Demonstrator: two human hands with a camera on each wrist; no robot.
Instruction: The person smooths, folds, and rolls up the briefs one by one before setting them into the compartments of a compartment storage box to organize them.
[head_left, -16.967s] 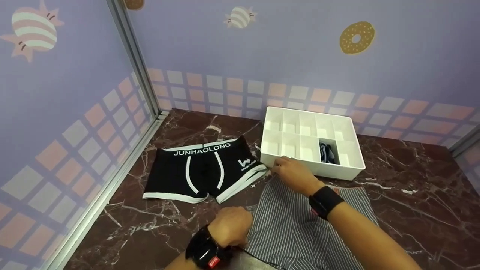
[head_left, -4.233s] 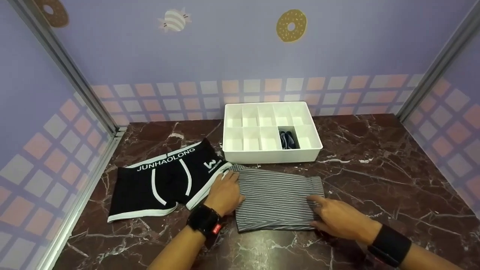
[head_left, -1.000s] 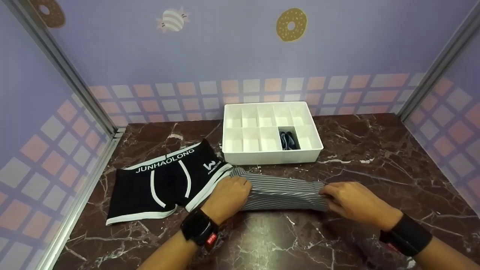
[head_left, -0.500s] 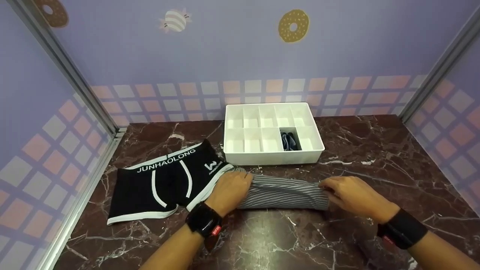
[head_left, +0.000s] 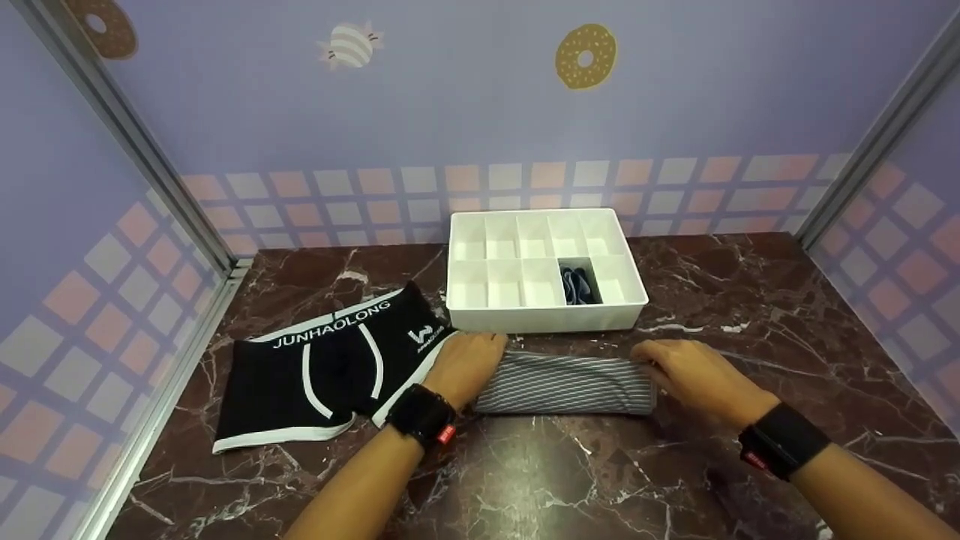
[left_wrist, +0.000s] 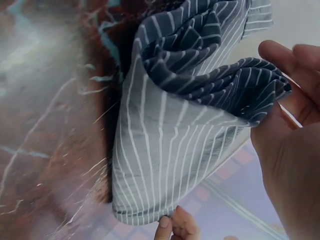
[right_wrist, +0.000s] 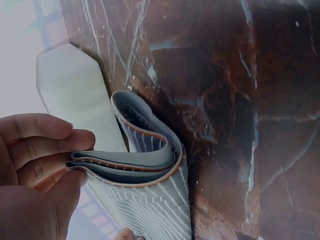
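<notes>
Grey striped boxer shorts [head_left: 566, 384] lie folded into a long narrow strip on the dark red marble surface in the head view. My left hand [head_left: 466, 369] pinches the strip's left end; in the left wrist view the thumb and fingers of that hand [left_wrist: 287, 165] hold a loose edge of the striped cloth [left_wrist: 160, 140]. My right hand [head_left: 701, 379] pinches the other end. Seen from the right wrist, its fingertips squeeze stacked layers edged with orange stitching, the folded shorts [right_wrist: 150, 200] curving away below. Left fingertips are partly hidden in the head view.
Black boxer briefs [head_left: 337, 367] with white trim lie flat at left, reaching close to my left hand. Behind the strip stands a white divided box [head_left: 544, 319], with a dark rolled cloth [head_left: 577, 286] in one front compartment. Patterned walls enclose the back and sides.
The striped shorts went from spread out to a folded rectangle, then to a narrower strip. In the last half second both hands shifted slightly away from me at its ends.
</notes>
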